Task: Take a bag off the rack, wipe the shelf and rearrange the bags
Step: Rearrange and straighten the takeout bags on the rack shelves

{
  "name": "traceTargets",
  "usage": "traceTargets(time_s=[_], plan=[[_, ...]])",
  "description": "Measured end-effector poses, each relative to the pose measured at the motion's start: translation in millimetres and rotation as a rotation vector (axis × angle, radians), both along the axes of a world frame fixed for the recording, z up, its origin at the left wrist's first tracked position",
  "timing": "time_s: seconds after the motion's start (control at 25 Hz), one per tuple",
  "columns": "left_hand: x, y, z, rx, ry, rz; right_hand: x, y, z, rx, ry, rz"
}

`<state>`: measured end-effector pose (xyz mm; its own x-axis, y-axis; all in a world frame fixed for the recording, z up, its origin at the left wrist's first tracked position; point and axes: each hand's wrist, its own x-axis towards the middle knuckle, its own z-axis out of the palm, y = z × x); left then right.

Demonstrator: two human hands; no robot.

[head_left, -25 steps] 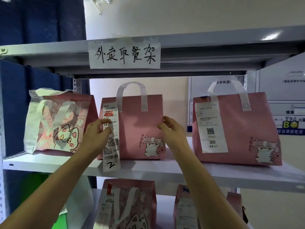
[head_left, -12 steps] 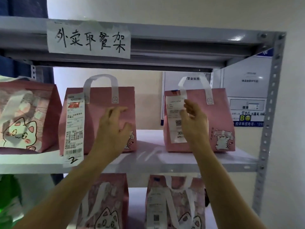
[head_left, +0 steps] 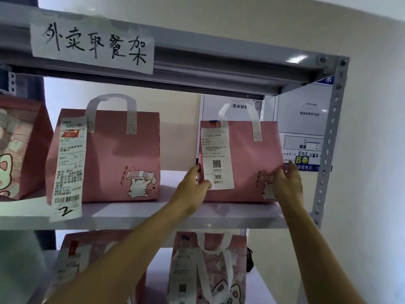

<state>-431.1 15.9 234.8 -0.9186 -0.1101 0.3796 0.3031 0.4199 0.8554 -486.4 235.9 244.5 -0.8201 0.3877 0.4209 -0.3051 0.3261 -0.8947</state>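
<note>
A pink bag (head_left: 243, 159) with white handles and a receipt marked 366 stands at the right end of the white shelf (head_left: 166, 212). My left hand (head_left: 194, 186) grips its lower left edge, thumb on the front. My right hand (head_left: 288, 183) holds its lower right edge over the cat print. A second pink bag (head_left: 114, 154) with a long receipt marked 2 stands in the middle of the shelf. A patterned cat bag (head_left: 19, 145) sits at the far left, partly cut off.
A handwritten paper sign (head_left: 92, 42) is taped to the upper shelf beam. The grey perforated post (head_left: 328, 137) stands just right of the held bag. Two more patterned bags (head_left: 208, 268) sit on the lower shelf. Notices hang on the wall behind.
Both hands left the middle bag and moved right. They now hold the two lower sides of the right bag. The view has shifted right as well.
</note>
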Motion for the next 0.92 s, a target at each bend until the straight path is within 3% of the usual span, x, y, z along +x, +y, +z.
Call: traceTargets(time_s=[0.36, 0.68, 0.92], plan=[[26, 4, -14, 0.087, 0.116, 0.001, 43, 14, -17, -0.117, 0.158, -0.055], [146, -5, -11, 0.040, 0.235, -0.026, 135, 5, -47, -0.244, 0.345, -0.163], [236, -19, -51, 0.022, 0.234, 0.009, 221, -6, -96, -0.250, 0.306, -0.148]])
